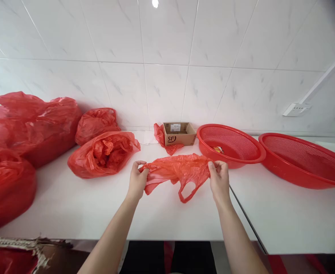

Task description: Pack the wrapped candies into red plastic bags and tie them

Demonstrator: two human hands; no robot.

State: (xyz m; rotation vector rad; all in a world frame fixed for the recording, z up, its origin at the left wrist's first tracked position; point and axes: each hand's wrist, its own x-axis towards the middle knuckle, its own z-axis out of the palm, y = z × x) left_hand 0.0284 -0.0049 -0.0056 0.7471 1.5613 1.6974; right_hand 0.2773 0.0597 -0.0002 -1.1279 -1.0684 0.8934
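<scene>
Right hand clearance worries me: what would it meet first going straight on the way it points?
Beyond the red bag it holds, the right hand would probably meet the red basket beside the cardboard box; depth is unclear, so it might pass over.

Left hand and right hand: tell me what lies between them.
In the head view, a red plastic bag spans the gap from left hand to right hand, its looped handle hanging down.

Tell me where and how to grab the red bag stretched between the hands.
Best, I'd judge, by the loop handle dangling from the red bag, hooking it from the near side: its hole gapes open and hangs clear of the left hand and right hand, which pinch the bag's ends.
</scene>
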